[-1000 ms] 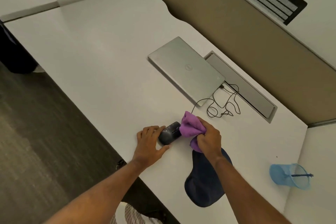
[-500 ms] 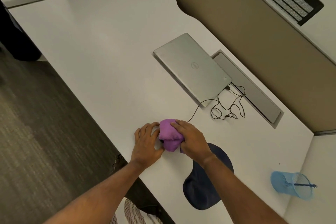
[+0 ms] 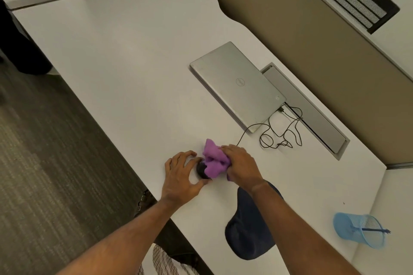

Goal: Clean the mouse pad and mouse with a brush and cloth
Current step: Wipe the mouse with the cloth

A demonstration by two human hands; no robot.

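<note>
White tabletop (image 3: 111, 51), left hand (image 3: 181, 176) fingers curled round dark mouse (image 3: 201, 171), right hand (image 3: 241, 166) fingers clutching purple cloth (image 3: 213, 161) on mouse, mouse pad (image 3: 248, 236) near.

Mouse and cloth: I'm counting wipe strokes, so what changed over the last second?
The right hand swept the purple cloth over the mouse, covering it, then drew partly back; only the mouse's left end shows now. Its grip on the cloth held, and the left hand kept holding the mouse. The mouse pad and laptop stayed put.
</note>
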